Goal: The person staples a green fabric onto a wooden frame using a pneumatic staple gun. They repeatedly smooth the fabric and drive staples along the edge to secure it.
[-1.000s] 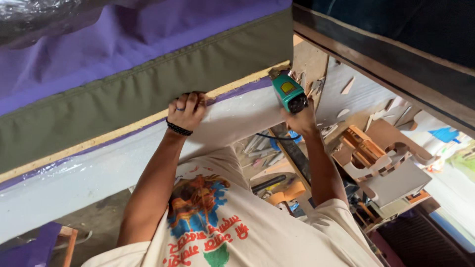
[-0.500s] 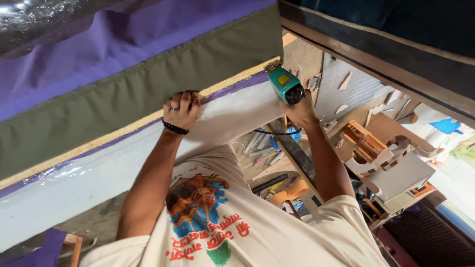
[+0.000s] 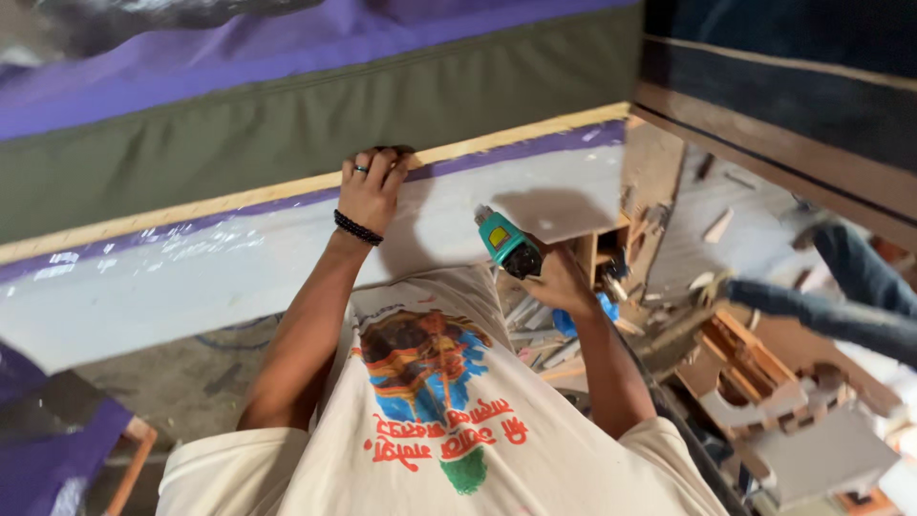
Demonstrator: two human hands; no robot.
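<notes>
— Hands first: where are they?

— Left hand is up on the upholstered frame, fingers curled over the pale wooden strip that runs along the lower edge of the olive-green fabric panel. There is a ring on one finger and a black beaded bracelet at the wrist.

— And the right?

— Right hand is closed round the grip of a teal power tool, its nose tilted up toward the white board below the strip. The tool is just short of the board, not touching it.

— What else is about?

— Purple fabric lies above the green panel. Below, the person's cream printed T-shirt fills the middle. Wooden furniture parts sit to the right, and a blue-sleeved arm of another person reaches in from that edge.
</notes>
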